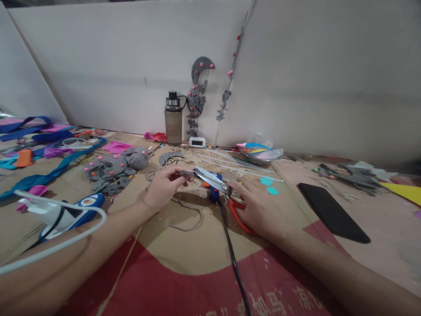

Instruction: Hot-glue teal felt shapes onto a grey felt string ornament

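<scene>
My right hand [261,206] is closed around the orange-red handles of a pair of scissors [213,179], whose metal blades point left. Just beyond the blade tips, my left hand [166,186] pinches a thin dark strand that looks like grey yarn; the fingers partly hide it. Grey yarn [197,221] also curls on the cardboard below that hand. Behind and under the scissors is a blue glue gun [214,193], partly covered by the blades, with a black cable [232,254] running toward me. Turquoise cut-out shapes [268,182] lie past my right hand.
A bottle [173,123] and a small digital clock [197,142] stand by the white wall. Grey felt pieces with pink dots [110,166] and a power strip [88,206] with a white cable lie left. On the right are a black phone [332,213] and a plastic-wrapped bowl [261,154].
</scene>
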Tool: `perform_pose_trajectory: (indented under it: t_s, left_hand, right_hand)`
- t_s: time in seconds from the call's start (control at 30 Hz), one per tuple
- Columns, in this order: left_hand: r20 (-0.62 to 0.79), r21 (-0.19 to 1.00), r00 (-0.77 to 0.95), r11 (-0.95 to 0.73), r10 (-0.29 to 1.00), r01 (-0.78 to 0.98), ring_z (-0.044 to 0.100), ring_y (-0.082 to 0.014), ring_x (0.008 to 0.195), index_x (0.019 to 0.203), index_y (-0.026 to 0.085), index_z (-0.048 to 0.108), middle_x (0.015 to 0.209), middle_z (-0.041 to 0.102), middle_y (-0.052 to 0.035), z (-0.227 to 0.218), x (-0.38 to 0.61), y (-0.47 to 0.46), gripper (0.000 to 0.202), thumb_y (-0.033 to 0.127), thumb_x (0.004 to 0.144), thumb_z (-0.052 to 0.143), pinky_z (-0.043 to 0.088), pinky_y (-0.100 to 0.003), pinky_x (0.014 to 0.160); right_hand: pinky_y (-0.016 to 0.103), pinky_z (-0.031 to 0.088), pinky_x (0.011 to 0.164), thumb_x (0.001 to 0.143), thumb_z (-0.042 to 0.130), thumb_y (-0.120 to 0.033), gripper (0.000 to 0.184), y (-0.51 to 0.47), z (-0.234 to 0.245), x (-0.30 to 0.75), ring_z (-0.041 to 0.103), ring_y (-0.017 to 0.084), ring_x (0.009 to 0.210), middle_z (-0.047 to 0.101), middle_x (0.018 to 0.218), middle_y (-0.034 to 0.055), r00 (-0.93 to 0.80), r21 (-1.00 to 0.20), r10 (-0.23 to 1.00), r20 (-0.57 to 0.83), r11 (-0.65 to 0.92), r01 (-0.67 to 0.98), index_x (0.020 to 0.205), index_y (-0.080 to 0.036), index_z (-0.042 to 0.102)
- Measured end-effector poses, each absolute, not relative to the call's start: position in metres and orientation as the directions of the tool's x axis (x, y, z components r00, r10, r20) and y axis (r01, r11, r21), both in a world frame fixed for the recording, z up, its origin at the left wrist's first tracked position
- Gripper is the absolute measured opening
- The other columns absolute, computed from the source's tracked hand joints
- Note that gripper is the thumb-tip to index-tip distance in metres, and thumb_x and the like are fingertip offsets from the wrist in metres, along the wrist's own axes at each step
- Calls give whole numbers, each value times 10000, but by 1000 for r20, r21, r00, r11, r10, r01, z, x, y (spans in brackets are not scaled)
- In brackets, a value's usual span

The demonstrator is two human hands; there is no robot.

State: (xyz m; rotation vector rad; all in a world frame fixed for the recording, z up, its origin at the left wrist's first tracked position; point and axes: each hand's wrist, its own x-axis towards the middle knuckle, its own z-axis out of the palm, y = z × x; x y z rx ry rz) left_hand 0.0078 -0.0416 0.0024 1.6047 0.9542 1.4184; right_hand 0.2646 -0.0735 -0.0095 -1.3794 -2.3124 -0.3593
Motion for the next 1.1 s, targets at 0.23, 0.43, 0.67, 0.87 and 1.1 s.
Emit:
perform_pose_trajectory:
  t_s: [0.23,0.43,0.67,0.87,1.1]
  left_hand:
    - [672,721,89,-677,735,145,628,-185,968,849,176,701,973,691,-88,3,7,-40,118,173,735,669,478,-362,911]
    - [701,679,124,-710,702,185,625,-194,976,874,173,690,985,680,-97,0,6,-38,123,160,758,650,490,-373,900]
    - [696,671,142,-708,704,220,631,-186,946,859,176,689,961,687,-89,2,6,-38,107,165,763,644,495,-370,891]
    - [632,732,133,-644,764,220,631,-182,954,882,179,695,995,682,-79,0,6,-40,131,169,773,625,493,-351,895]
    - [428,870,128,-446,895,209,631,-133,651,889,174,687,728,683,-36,5,10,-50,144,233,775,621,511,-249,628]
  right_hand:
    - [300,407,716,825,527,-269,357,-74,-11,264,565,213,839,620,953,69,-406,-54,748,525,505,861,1180,-235,532]
    - [279,406,661,836,527,-285,343,-74,-14,264,575,198,813,611,914,50,-382,-144,762,523,520,842,1176,-240,529]
    - [277,423,682,825,534,-272,345,-71,-16,264,579,191,818,625,948,53,-362,-238,770,526,542,806,1167,-224,537]
    - [272,419,674,821,534,-252,347,-73,-14,263,576,185,790,621,906,49,-384,-220,762,522,554,803,1166,-217,542]
    - [279,427,710,817,536,-226,355,-74,-11,263,578,193,826,626,928,53,-387,-231,763,518,561,795,1172,-216,542]
